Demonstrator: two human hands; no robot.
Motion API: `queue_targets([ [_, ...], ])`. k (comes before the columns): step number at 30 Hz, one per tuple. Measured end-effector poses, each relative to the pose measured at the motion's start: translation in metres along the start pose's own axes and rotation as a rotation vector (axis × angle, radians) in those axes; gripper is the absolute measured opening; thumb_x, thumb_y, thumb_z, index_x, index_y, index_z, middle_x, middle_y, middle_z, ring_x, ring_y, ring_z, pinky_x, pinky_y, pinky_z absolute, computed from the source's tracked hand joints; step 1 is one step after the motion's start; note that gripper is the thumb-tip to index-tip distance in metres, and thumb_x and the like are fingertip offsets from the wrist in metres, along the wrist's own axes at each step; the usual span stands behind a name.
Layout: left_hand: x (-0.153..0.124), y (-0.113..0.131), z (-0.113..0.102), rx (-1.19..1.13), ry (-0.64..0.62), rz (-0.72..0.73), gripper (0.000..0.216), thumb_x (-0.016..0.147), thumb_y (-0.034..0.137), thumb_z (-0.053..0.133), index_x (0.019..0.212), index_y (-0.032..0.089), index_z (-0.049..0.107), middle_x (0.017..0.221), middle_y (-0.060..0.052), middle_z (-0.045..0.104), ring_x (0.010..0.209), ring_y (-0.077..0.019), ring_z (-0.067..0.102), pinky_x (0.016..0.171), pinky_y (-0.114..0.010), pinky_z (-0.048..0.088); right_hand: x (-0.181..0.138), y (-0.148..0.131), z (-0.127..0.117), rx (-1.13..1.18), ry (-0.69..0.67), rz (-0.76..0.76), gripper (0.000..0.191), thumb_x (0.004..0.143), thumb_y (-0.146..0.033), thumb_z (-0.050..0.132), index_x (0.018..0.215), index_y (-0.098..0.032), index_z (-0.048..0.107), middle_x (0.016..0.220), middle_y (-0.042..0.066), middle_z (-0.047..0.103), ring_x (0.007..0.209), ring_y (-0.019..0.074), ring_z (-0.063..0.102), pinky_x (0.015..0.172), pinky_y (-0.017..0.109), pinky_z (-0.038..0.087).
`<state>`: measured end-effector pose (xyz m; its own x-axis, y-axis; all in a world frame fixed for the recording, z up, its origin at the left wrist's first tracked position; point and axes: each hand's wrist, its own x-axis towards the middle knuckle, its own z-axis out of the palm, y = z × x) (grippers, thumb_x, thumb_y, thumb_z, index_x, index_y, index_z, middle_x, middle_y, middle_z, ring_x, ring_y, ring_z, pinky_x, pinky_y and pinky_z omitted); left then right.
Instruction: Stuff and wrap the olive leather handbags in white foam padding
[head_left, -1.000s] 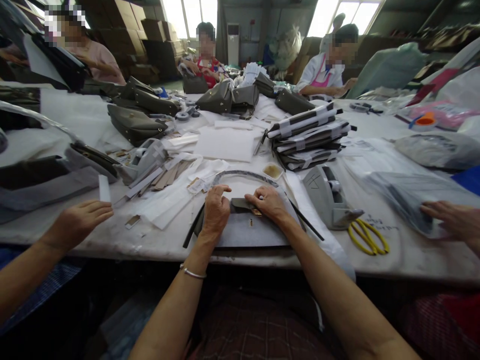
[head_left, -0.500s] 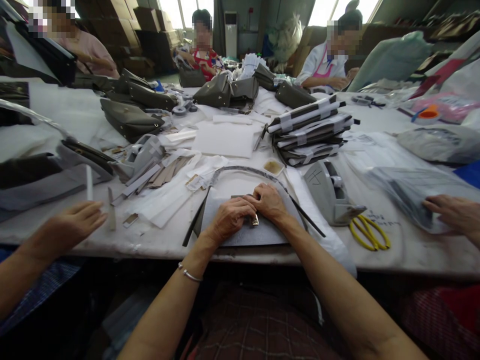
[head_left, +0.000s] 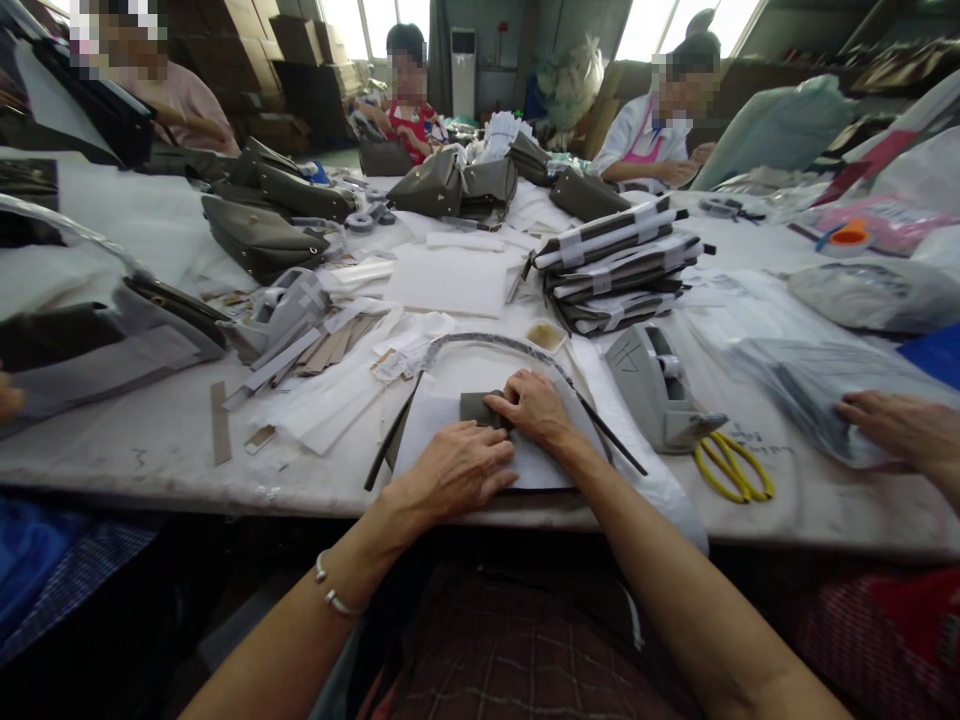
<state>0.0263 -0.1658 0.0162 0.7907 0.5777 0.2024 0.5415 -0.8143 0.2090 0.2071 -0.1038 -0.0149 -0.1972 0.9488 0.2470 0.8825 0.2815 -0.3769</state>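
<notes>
Hands first: your left hand (head_left: 456, 468) lies flat, fingers spread and pressed on the white sheet covering the flat grey bag panel (head_left: 480, 455) at the table's near edge, gripping nothing. Just beyond its fingertips, your right hand (head_left: 531, 408) curls its fingers down onto the small olive leather tab (head_left: 478, 406) on top of that panel, pinching its right end; whether anything small sits under the fingertips cannot be told. A silver bangle (head_left: 330, 596) rings your left wrist.

Right of your right fingers, apart from them, stands the grey tape dispenser (head_left: 658, 388), with yellow-handled scissors (head_left: 726, 468) touching its near side. Farther right, another person's hand (head_left: 892, 425) rests on a clear plastic bag.

Arching just past your fingertips is a dark curved strap (head_left: 491, 346), and beyond it a small shallow dish of brown glue (head_left: 546, 337). Left of your left fingers, loose tan and white strips (head_left: 330, 352) lie scattered beside a second grey dispenser (head_left: 285, 308).

Farther out sit a stack of wrapped dark panels banded in white (head_left: 615, 265) and several olive handbags (head_left: 450, 188), with three people seated at the far side.
</notes>
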Motion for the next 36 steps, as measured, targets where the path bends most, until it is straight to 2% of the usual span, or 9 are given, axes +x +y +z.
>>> queue_targets([
  [3, -0.011, 0.012, 0.007, 0.101, 0.028, -0.026, 0.037, 0.088, 0.047, 0.066, 0.112, 0.019, 0.061, 0.127, -0.013, 0.062, 0.115, -0.0295, 0.06, 0.1, -0.044, 0.046, 0.001, -0.002, -0.004, 0.027, -0.023, 0.007, 0.03, 0.087, -0.043, 0.067, 0.068, -0.02, 0.061, 0.08, 0.001, 0.066, 0.082, 0.0171, 0.06, 0.103, 0.038, 0.033],
  [7, -0.017, 0.014, 0.013, 0.08, 0.028, -0.051, 0.041, 0.087, 0.043, 0.069, 0.118, 0.019, 0.059, 0.13, -0.012, 0.061, 0.119, -0.0296, 0.059, 0.101, -0.043, 0.048, -0.001, -0.012, -0.031, 0.079, -0.06, -0.078, 0.013, 0.084, -0.031, 0.071, 0.078, -0.02, 0.069, 0.09, 0.004, 0.07, 0.092, 0.0199, 0.062, 0.099, 0.037, 0.037],
  [9, -0.019, 0.011, 0.014, 0.047, 0.047, -0.042, 0.04, 0.087, 0.04, 0.069, 0.12, 0.02, 0.058, 0.13, -0.011, 0.061, 0.118, -0.0285, 0.059, 0.1, -0.042, 0.048, -0.005, -0.018, -0.047, 0.143, -0.16, -0.159, 0.006, 0.084, -0.025, 0.07, 0.08, -0.021, 0.073, 0.089, 0.003, 0.07, 0.087, 0.0184, 0.063, 0.087, 0.031, 0.044],
  [12, -0.022, 0.009, 0.017, 0.036, 0.092, -0.037, 0.04, 0.089, 0.038, 0.068, 0.123, 0.019, 0.057, 0.129, -0.012, 0.06, 0.117, -0.0282, 0.059, 0.101, -0.044, 0.048, -0.015, -0.021, -0.061, 0.264, -0.395, -0.28, 0.013, 0.085, -0.016, 0.064, 0.084, -0.023, 0.076, 0.084, 0.0, 0.07, 0.077, 0.0145, 0.064, 0.074, 0.025, 0.047],
  [19, -0.027, 0.008, 0.023, 0.053, 0.109, 0.002, 0.043, 0.089, 0.038, 0.067, 0.124, 0.016, 0.055, 0.115, -0.011, 0.065, 0.11, -0.0268, 0.061, 0.104, -0.046, 0.046, -0.023, -0.006, -0.051, 0.245, -0.47, -0.483, 0.024, 0.09, -0.015, 0.056, 0.098, -0.025, 0.077, 0.092, 0.002, 0.068, 0.08, 0.0142, 0.064, 0.074, 0.024, 0.047],
  [25, -0.028, 0.006, 0.029, 0.064, 0.146, -0.002, 0.05, 0.083, 0.039, 0.074, 0.123, 0.015, 0.055, 0.111, -0.008, 0.064, 0.107, -0.0247, 0.061, 0.104, -0.044, 0.046, -0.009, -0.009, -0.055, 0.161, -0.587, -0.603, 0.023, 0.092, -0.016, 0.053, 0.09, -0.02, 0.076, 0.089, 0.003, 0.066, 0.075, 0.0129, 0.061, 0.071, 0.023, 0.045],
  [27, -0.029, 0.006, 0.031, 0.065, 0.158, -0.011, 0.052, 0.082, 0.04, 0.075, 0.123, 0.015, 0.055, 0.111, -0.007, 0.064, 0.105, -0.0242, 0.061, 0.104, -0.043, 0.046, -0.01, -0.015, -0.053, 0.101, -0.593, -0.572, 0.022, 0.091, -0.014, 0.053, 0.085, -0.018, 0.074, 0.086, 0.004, 0.066, 0.075, 0.0135, 0.061, 0.071, 0.023, 0.045],
  [32, -0.031, 0.013, 0.035, 0.083, 0.186, -0.021, 0.042, 0.088, 0.035, 0.07, 0.123, 0.017, 0.055, 0.113, -0.006, 0.064, 0.107, -0.0225, 0.061, 0.105, -0.041, 0.045, -0.028, -0.032, -0.045, -0.076, -0.464, -0.282, 0.017, 0.084, -0.011, 0.054, 0.083, -0.016, 0.07, 0.088, 0.007, 0.066, 0.078, 0.0169, 0.062, 0.069, 0.025, 0.042],
  [36, -0.027, 0.023, 0.043, 0.135, 0.246, -0.053, 0.025, 0.093, 0.025, 0.059, 0.116, 0.015, 0.058, 0.113, -0.008, 0.064, 0.11, -0.0214, 0.06, 0.107, -0.041, 0.043, -0.031, -0.037, -0.048, 0.013, -0.428, -0.108, 0.014, 0.079, -0.015, 0.057, 0.08, -0.019, 0.071, 0.085, 0.004, 0.068, 0.076, 0.0159, 0.062, 0.069, 0.025, 0.042],
])
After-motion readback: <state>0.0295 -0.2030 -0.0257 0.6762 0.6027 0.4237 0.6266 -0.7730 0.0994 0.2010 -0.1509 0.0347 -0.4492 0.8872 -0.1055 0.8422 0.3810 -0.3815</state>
